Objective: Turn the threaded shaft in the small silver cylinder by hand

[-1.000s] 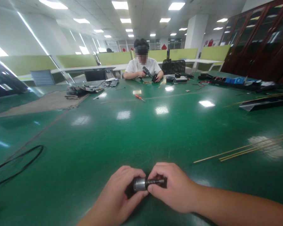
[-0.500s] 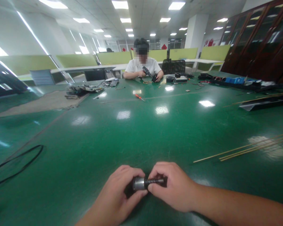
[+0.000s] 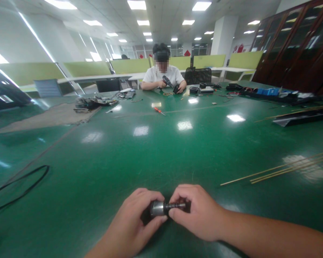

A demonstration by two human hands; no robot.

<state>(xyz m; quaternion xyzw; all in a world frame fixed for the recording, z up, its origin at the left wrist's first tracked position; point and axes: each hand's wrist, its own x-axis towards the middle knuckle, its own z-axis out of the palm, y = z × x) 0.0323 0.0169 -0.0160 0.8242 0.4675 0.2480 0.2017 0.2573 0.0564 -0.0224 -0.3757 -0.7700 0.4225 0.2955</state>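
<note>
Both hands, left hand (image 3: 131, 222) and right hand (image 3: 197, 211), were closed on a metal part (image 3: 161, 208) over the shiny green table (image 3: 150, 150); thin sticks (image 3: 280, 168) lay right of it.

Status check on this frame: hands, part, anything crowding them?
Left hand grips silver cylinder. Right hand pinches its dark threaded shaft. Brass rods and black cable lie apart.

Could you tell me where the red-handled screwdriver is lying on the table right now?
In the head view the red-handled screwdriver lies alone on the green table, far side, near centre, in front of the seated person.
</note>
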